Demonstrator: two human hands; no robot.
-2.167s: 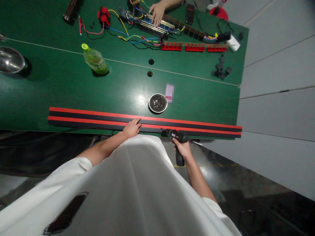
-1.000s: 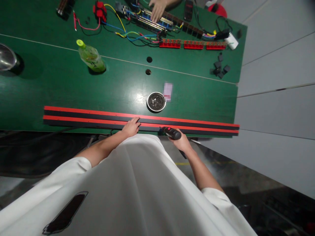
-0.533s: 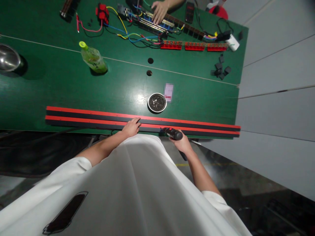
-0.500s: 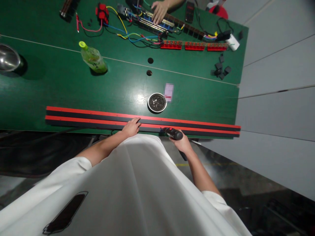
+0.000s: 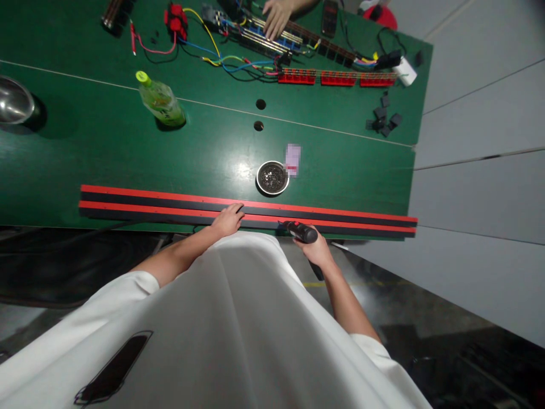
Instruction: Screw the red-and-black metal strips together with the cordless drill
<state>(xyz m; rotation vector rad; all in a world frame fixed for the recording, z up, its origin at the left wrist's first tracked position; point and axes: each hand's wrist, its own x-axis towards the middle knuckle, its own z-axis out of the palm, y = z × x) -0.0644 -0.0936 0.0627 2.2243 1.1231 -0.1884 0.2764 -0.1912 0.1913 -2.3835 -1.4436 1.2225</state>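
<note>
Two long red and black bars [image 5: 140,212] lie side by side along the near edge of the table. My left hand [image 5: 229,220] rests on them around their middle, its fingers stretched across the top. In my right hand [image 5: 317,249] is a black power screwdriver [image 5: 303,232], its handle pointing down below the table edge. The tool lies level, with its tip pointing left at the nearer bar; whether the tip touches the bar cannot be made out. A round bowl [image 5: 258,188] of small dark, shiny pieces stands just beyond the bars.
A green-tinted bottle [image 5: 164,105] and a metal bowl [image 5: 15,102] stand on the green table [image 5: 213,147]. At the far side, another person's hand [image 5: 277,20] rests on a wired assembly [image 5: 264,42]. Red racks [image 5: 338,78] and dark small blocks [image 5: 383,116] lie at right.
The view has shifted very slightly. Both my hands, the screwdriver and the bars keep their places relative to each other.
</note>
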